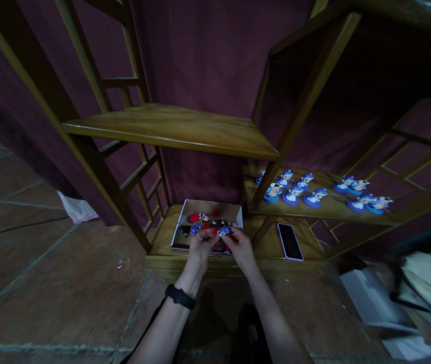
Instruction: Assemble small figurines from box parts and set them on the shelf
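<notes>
Both of my hands meet over the front of an open cardboard box [240, 215] on the low wooden shelf. Between them is a small figurine [223, 231] with a purple-blue top. My left hand [202, 244], below a black wristband, has its fingers closed at the figurine's left side. On the other side, my right hand [240, 246] pinches it. Inside the box lie several small figurine parts, among them a red disc [193, 218] and a blue-purple piece [195, 229]. My hands hide part of the box's contents.
Several purple-and-white figurines [293, 194] stand on the shelf to the right. A phone [290, 241] lies on the lower shelf. Overhead juts a wooden shelf board [170, 126], with slanting posts on both sides. White boxes [374, 298] sit on the floor at right.
</notes>
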{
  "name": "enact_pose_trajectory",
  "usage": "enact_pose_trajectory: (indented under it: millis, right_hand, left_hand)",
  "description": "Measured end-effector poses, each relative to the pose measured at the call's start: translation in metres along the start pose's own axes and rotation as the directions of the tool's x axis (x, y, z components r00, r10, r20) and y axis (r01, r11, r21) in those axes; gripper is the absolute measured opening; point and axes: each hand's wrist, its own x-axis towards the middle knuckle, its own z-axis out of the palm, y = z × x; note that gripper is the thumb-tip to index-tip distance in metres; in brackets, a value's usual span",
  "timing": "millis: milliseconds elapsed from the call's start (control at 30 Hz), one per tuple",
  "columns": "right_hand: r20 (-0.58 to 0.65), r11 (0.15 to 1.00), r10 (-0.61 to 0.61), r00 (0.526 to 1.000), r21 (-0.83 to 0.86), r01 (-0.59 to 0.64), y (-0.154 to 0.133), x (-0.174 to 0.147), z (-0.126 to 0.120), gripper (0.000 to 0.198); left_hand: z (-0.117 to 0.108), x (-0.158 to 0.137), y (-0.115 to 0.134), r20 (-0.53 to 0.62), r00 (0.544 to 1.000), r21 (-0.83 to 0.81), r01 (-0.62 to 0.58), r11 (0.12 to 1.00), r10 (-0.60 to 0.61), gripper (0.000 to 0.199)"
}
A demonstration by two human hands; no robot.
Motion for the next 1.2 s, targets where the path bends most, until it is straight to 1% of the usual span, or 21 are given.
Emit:
enact_pose_trajectory:
  millis: [67,133,300,400,500,633,767,833,900,1000,1067,1200]
  right_hand:
    - [-0.019,0.999,-0.008,1.0,-0.038,0.007,0.003,0.001,-0.003,0.027]
    - [-0.037,0.998,-0.005,0.999,-0.063,0.003,0.005,0.001,-0.004,0.024]
    - [-0.054,0.999,0.03,0.998,-0.022,-0.031,0.006,-0.001,-0.002,0.024]
    - [-0.071,0.999,0.036,0.997,-0.002,-0.037,0.006,-0.003,0.0,0.024]
    - [-0.068,0.999,0.028,0.997,0.029,-0.026,0.002,-0.006,-0.002,0.025]
    - [-0.037,1.0,-0.015,0.999,0.006,0.015,-0.005,-0.009,-0.012,0.024]
    - [-0.028,0.999,-0.041,0.999,-0.019,0.041,-0.013,-0.014,-0.022,0.032]
    - [-0.022,0.995,-0.071,0.997,-0.065,0.069,-0.018,-0.017,-0.024,0.036]
    - [0.0,0.989,-0.102,0.995,-0.105,0.101,-0.025,-0.022,-0.024,0.039]
    - [0.039,0.976,-0.138,0.99,-0.162,0.143,-0.036,-0.028,-0.026,0.036]
    - [0.045,0.964,-0.158,0.987,-0.209,0.163,-0.043,-0.031,-0.03,0.033]
    - [0.056,0.946,-0.19,0.98,-0.257,0.198,-0.054,-0.035,-0.041,0.03]
  left_hand:
    - [0.004,-0.002,-0.004,0.007,1.0,0.004,-0.002,1.0,0.002,0.03]
    - [0.006,-0.002,-0.009,-0.011,0.999,0.012,-0.039,0.999,0.039,0.028]
    - [0.01,0.001,-0.022,-0.099,0.976,0.067,-0.188,0.98,0.194,0.024]
    - [0.011,0.0,-0.027,-0.106,0.971,0.069,-0.209,0.975,0.216,0.022]
    - [0.011,-0.004,-0.026,-0.096,0.984,0.002,-0.149,0.989,0.148,0.025]
    - [0.009,-0.008,-0.017,-0.027,1.0,-0.126,0.008,0.992,-0.012,0.028]
    - [0.004,-0.01,-0.01,0.007,0.996,-0.114,0.094,0.989,-0.094,0.026]
    - [0.002,-0.011,-0.009,0.033,0.994,-0.084,0.105,0.991,-0.103,0.027]
    - [0.001,-0.013,-0.011,0.051,0.996,-0.057,0.076,0.996,-0.073,0.03]
    - [0.001,-0.016,-0.015,0.131,0.988,-0.01,0.086,0.996,-0.083,0.034]
    - [0.004,-0.019,-0.017,0.161,0.983,0.01,0.092,0.996,-0.092,0.035]
    - [0.013,-0.029,-0.014,0.153,0.981,0.031,0.111,0.993,-0.115,0.035]
